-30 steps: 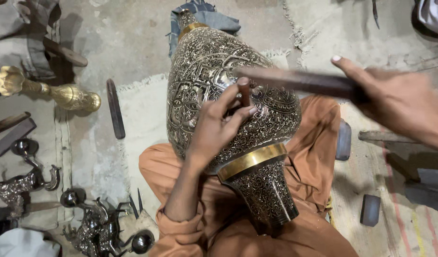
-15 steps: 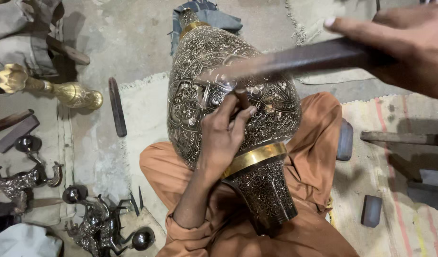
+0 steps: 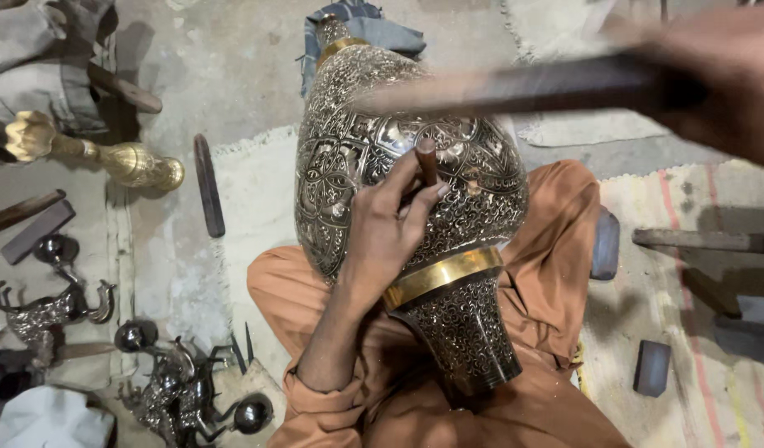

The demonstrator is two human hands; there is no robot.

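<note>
Your left hand (image 3: 390,224) pinches a short punch (image 3: 427,162) upright against the engraved metal vase (image 3: 398,158) lying across your lap, while your blurred right hand (image 3: 722,83) grips a hammer (image 3: 531,87) above it.

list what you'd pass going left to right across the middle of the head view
brass stand → dark metal bar → left hand holding a chisel against the engraved vase → orange-clad knee → dark block → wooden plank
</note>
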